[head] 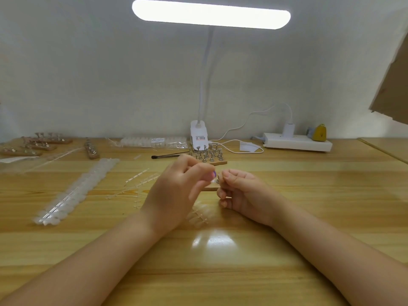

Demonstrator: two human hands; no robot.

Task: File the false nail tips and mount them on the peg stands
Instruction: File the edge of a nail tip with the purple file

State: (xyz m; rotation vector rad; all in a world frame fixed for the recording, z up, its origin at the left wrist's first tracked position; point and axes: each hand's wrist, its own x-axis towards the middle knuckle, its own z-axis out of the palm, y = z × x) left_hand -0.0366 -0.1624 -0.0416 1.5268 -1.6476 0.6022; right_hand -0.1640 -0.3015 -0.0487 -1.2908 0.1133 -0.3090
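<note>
Wooden table (287, 217) before you: your left hand (176, 191) pinches a nail tip (212, 175) over the peg stand (213, 186), your right hand (240, 191) curls beside it, its hold unclear.

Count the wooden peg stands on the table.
6 visible: three far left, one beside them, one by the lamp clamp, one between the hands. Others may be hidden.
</note>
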